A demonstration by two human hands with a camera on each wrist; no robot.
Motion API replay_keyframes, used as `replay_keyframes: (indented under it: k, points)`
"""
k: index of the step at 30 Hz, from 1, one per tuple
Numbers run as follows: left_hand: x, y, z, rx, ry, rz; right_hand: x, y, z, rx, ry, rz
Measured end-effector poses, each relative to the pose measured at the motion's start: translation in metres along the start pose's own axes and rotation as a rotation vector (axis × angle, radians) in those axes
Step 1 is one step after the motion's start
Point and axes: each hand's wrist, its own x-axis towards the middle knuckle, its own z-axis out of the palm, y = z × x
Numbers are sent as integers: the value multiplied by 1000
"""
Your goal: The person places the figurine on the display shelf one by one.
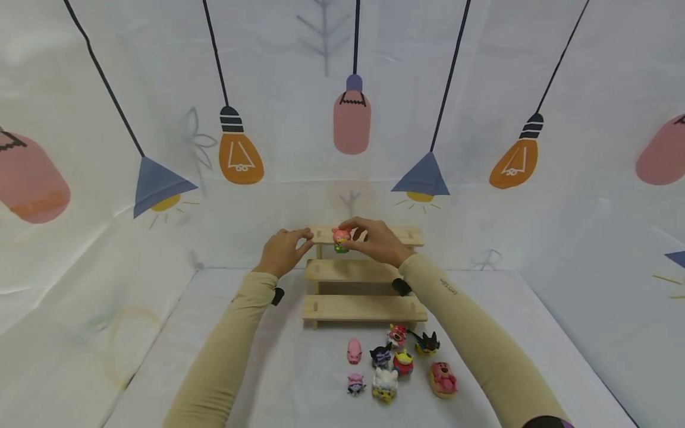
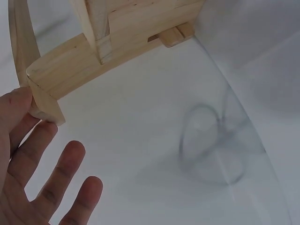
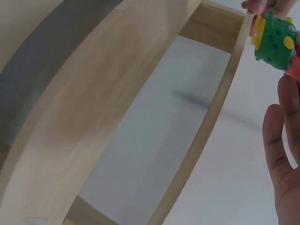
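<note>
A three-step wooden display stand [image 1: 350,271] stands at the back of the table. My left hand [image 1: 282,252] is at the left end of its top board. In the left wrist view the thumb and index finger of the left hand [image 2: 33,173] pinch that board end [image 2: 47,107], the other fingers spread. My right hand [image 1: 377,242] pinches a small toy figurine [image 1: 341,239] between thumb and fingers, just in front of the top board. It has a pinkish-red head with ears and, in the right wrist view, a green body with yellow spots [image 3: 276,42].
Several small toy figurines lie before the stand: a pink one [image 1: 354,351], a purple-and-pink one [image 1: 355,384], a white one [image 1: 385,383], a black one [image 1: 380,356] and a pink bear [image 1: 443,379] among them. Behind rises a white cloth wall [image 1: 299,208] printed with lamps.
</note>
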Motion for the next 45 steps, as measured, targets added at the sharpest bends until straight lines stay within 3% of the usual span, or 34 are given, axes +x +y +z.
replay_keyframes:
  k: [9,18,32,45]
  points:
    - [2,2,10,11,9,28,24,11,9,-11,57,42]
    - [0,8,13,8,11,45,23,18,17,-6,78,103]
    - [-1,5,9,4,6,15,32,21,20,-15,47,104]
    - [0,0,2,13,16,1,40,17,13,-42,35,30]
